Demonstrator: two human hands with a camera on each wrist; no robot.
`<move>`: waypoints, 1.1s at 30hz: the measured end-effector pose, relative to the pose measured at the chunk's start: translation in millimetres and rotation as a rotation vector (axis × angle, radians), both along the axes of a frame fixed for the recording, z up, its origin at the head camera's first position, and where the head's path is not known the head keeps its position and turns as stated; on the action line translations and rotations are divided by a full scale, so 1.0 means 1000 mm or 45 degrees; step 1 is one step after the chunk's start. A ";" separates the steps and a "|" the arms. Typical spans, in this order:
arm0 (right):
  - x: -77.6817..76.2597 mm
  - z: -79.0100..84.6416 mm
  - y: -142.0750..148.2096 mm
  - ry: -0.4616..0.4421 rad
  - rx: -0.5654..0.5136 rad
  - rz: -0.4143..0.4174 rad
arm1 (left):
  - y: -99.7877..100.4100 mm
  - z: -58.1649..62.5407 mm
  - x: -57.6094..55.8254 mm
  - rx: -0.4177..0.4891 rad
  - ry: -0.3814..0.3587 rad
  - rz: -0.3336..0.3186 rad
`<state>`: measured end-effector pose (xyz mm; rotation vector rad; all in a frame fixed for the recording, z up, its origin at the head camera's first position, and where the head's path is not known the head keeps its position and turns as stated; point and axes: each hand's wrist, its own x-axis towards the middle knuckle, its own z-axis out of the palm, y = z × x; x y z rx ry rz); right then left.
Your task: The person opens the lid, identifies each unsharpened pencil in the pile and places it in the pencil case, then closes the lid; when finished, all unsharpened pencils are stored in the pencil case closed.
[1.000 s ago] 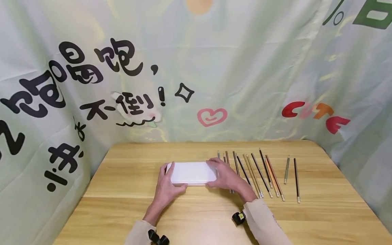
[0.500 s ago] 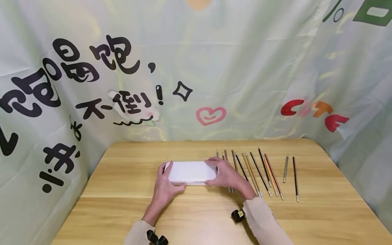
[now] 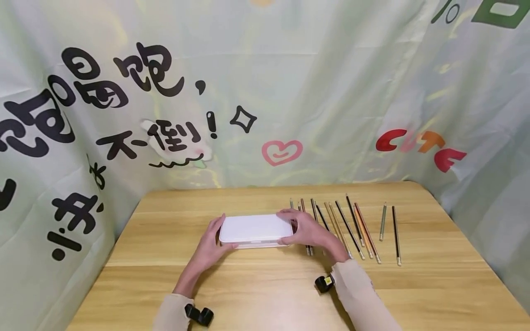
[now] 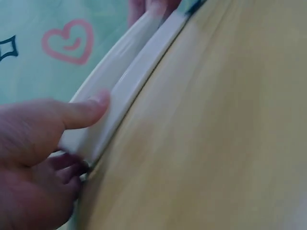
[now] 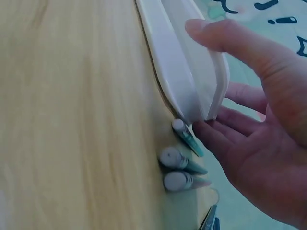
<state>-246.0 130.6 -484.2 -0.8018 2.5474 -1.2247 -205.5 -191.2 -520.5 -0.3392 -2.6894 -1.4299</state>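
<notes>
A flat white pencil case (image 3: pixel 256 228) lies on the wooden table between both hands. Its lid (image 4: pixel 117 64) stands slightly raised above the base (image 5: pixel 168 52), with a narrow gap along the front side. At the left end my left hand (image 3: pixel 209 246) grips the case, thumb on the front side and fingers round the end. My right hand (image 3: pixel 308 230) holds the other end, its thumb at the front and its fingers at the end and far side. Whatever is inside the case is hidden. Several pencils (image 3: pixel 349 230) lie to the right of the right hand, some partly behind it.
Two pencils lie apart at the far right, a grey-green one (image 3: pixel 383 221) and a black one (image 3: pixel 396 235). The wooden table (image 3: pixel 265 294) ends at a printed curtain (image 3: pixel 331 92) behind and at both sides. Each sleeve carries a small black camera (image 3: pixel 324 283).
The lid's front edge has risen a little from the base. My left hand has shifted slightly left and its thumb lower on the front side. The head view has tilted slightly.
</notes>
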 end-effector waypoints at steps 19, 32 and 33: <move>-0.007 0.005 0.002 -0.067 -0.513 -0.337 | -0.019 -0.003 -0.003 -0.095 0.013 0.021; -0.028 -0.008 -0.015 0.355 -0.546 -0.609 | -0.022 -0.001 -0.005 -0.009 -0.066 -0.080; -0.031 -0.008 -0.017 0.356 -0.529 -0.606 | -0.023 -0.001 -0.005 -0.010 -0.072 -0.077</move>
